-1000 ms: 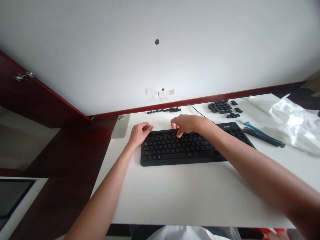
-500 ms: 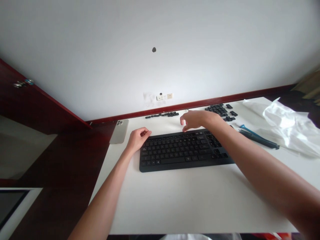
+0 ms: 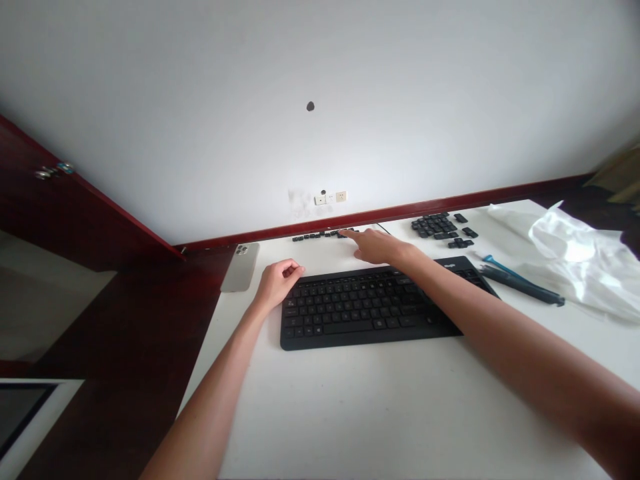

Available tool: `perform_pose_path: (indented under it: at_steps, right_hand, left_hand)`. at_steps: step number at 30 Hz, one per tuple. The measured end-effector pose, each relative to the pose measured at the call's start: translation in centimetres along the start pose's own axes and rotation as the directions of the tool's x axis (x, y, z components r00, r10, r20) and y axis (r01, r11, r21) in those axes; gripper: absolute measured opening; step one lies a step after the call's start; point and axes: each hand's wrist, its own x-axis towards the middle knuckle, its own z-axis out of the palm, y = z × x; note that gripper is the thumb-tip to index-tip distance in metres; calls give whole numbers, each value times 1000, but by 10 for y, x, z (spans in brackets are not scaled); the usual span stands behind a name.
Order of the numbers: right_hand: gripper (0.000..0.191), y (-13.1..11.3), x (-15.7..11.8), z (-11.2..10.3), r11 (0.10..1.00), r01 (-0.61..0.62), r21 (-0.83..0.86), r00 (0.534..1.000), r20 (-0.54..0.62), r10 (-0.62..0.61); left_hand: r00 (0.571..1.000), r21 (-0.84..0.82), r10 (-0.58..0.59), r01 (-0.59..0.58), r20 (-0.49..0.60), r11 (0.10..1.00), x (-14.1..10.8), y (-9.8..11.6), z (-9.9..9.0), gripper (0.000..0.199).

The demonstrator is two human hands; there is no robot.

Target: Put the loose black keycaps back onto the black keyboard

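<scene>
On the white table (image 3: pixel 350 413), a black keyboard (image 3: pixel 345 313) lies flat, its long side running across in front of the person, with key labels showing along its left part and the right forearm covering some of its right part. The left hand (image 3: pixel 277 281) rests by the keyboard's upper left corner, fingers loosely curled with the thumb near them; whether anything is pinched there I cannot tell. The right hand (image 3: pixel 377 247) reaches past the keyboard's far edge, index finger stretched out to the right end of a row of loose black keycaps (image 3: pixel 313 237) near the wall. Its thumb stands apart from that finger, so the hand is not closed on anything; whether the fingertip presses a cap is too small to tell. A larger cluster of black keycaps (image 3: pixel 435 225) lies beyond the keyboard, to the right of the right hand, with a few pieces just beside it. A pale phone (image 3: pixel 240 268) lies to the left of the left hand, camera side up. To the keyboard's right are a blue tool (image 3: pixel 500 264), a long black object (image 3: pixel 523 285) and crumpled white plastic (image 3: pixel 585 260).
</scene>
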Motion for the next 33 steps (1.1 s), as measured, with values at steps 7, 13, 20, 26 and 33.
perform_pose_path:
  at_steps: [7, 13, 20, 26, 33]
  right_hand:
    - [71, -6, -2, -2, 1000, 10, -12, 1000, 4, -10]
    - [63, 0, -9, -21, 993, 110, 51, 990, 80, -114]
    - [49, -10, -13, -30, 992, 122, 28, 988, -104, -118]
    - [46, -12, 4, 1, 982, 186, -1, 963, -197, -183]
    - [30, -10, 13, 13, 972, 221, 80, 948, -250, -195]
  left_hand:
    - [1000, 1, 8, -8, 5, 1000, -1, 2, -1, 31]
    - [1000, -5, -3, 3, 6, 1000, -1, 0, -1, 30]
    - [1000, 7, 2, -1, -7, 1000, 0, 1, -1, 30]
    - [1000, 15, 6, -7, 2, 1000, -2, 2, -1, 31]
    - [1000, 17, 5, -5, -1, 1000, -2, 3, -2, 31]
